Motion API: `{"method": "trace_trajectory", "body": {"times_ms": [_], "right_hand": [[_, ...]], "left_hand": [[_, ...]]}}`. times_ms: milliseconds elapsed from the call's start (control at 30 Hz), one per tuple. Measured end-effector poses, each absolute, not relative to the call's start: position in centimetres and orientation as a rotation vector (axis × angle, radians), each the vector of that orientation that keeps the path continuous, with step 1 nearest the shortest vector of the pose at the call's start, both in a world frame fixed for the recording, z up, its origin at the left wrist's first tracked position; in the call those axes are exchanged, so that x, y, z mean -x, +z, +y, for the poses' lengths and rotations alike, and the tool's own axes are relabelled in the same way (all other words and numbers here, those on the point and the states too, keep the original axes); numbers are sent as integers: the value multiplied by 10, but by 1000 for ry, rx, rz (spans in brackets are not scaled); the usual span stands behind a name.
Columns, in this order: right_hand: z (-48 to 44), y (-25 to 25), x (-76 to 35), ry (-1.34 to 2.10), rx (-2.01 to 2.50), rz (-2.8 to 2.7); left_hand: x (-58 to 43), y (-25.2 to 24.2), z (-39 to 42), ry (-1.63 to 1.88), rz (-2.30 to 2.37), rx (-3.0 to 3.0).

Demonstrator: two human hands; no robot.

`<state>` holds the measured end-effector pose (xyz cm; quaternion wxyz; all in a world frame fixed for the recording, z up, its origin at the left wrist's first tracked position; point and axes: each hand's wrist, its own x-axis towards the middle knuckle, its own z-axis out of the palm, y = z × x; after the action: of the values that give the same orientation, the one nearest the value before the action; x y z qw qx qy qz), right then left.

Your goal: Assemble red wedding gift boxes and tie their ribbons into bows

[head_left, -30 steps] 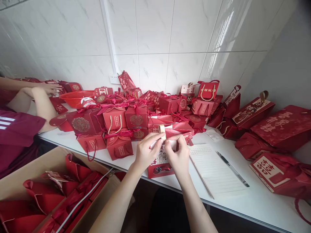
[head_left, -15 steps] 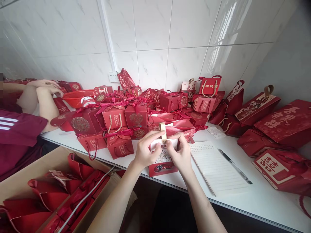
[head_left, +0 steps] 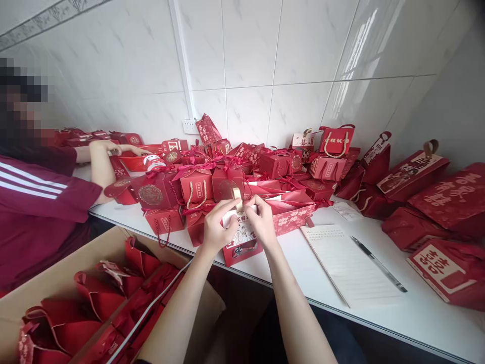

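Observation:
A small red and white gift box (head_left: 244,235) with a printed couple on its front stands at the table's front edge, slightly tilted. A gold ribbon loop (head_left: 237,196) rises from its top. My left hand (head_left: 220,225) is closed on the box's upper left side, thumb on the white panel and index finger by the loop. My right hand (head_left: 261,217) pinches at the top right, close to the loop's base; its fingertips partly hide the box's top edge. Just behind lies an open red box (head_left: 293,217) with its flaps up.
Red gift boxes (head_left: 157,192) are piled along the wall and on the right. A lined notepad (head_left: 341,263) and a pen (head_left: 379,265) lie to the right. A carton (head_left: 71,260) of red boxes stands at lower left. A co-worker (head_left: 45,212) reaches towards a red basin (head_left: 134,162).
The view has swung left. My hands and the gift box have shifted a little left, and the box has turned slightly. The co-worker's hand now stretches over the red basin.

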<state>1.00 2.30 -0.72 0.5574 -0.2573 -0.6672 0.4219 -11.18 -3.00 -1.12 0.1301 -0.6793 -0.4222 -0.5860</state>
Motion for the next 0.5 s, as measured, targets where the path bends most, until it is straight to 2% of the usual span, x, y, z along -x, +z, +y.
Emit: {"method": "trace_trajectory", "body": {"times_ms": [233, 500], "right_hand": [[16, -15, -27, 940, 549, -1674], [8, -24, -29, 781, 537, -1677]], "left_hand": [[109, -10, -32, -1847, -1298, 2039], [107, -9, -33, -1860, -1342, 2082]]}}
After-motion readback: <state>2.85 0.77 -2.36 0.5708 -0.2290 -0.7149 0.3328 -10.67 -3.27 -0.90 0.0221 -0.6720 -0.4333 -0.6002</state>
